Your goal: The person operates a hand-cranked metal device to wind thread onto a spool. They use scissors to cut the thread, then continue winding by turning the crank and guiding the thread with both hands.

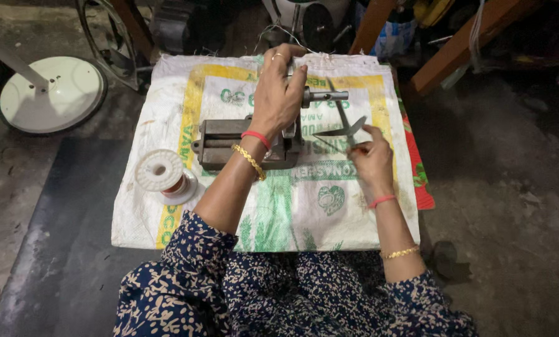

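Spread over a grey concrete floor, a white woven sack [329,218] with yellow and green print serves as the work surface. On it, the left hand [278,93] curls closed around the upright top part of a small grey metal vise [229,145], fingers wrapped over it. A short metal rod [325,96] sticks out to the right just beside that hand. The right hand [370,163] lies near the vise's right side and pinches a pair of small metal scissors [348,126] between thumb and fingers, the blades apart and pointing up towards the rod. Left of the vise a white spool [161,171] of reddish wire lies on the sack. Farther left, off the sack, stands a round white fan base [58,90]
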